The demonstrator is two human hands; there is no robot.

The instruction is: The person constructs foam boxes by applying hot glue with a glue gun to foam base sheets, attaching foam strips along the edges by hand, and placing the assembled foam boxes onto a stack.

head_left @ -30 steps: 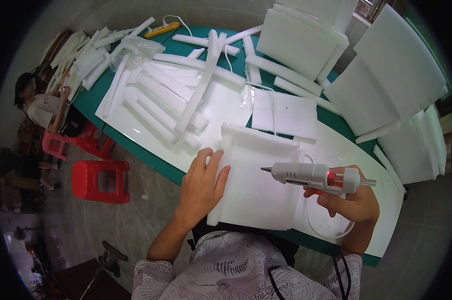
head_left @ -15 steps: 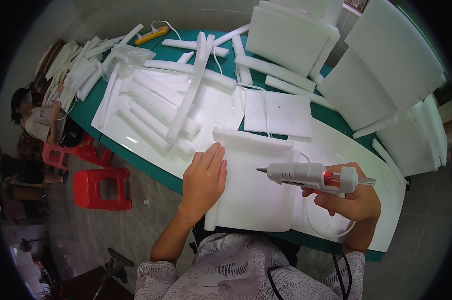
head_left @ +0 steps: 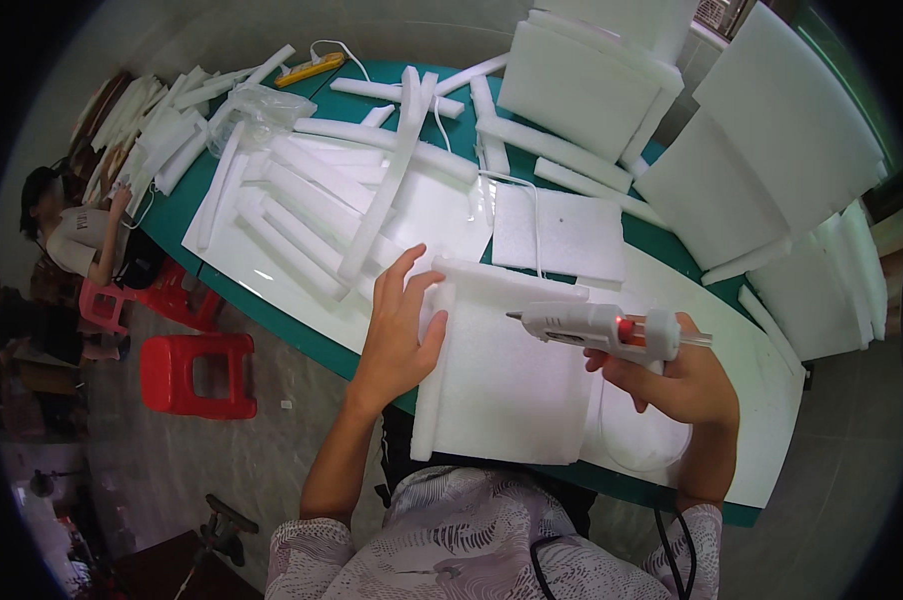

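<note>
While the right hand [head_left: 687, 385] is gripping a white hot-glue gun [head_left: 577, 327], its nozzle is pointing left above a white foam panel [head_left: 512, 385], which is lying at the near edge of the green table [head_left: 662, 240]. The left hand [head_left: 397, 345] is spreading its fingers loosely, thumb apart, by the foam strip [head_left: 430, 400] lining the panel's left side; whether skin is touching foam, I cannot tell.

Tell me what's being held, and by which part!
The right hand holds a white glue gun by its handle. The left hand, open at the foam panel's left edge, seems to grip nothing.
</note>
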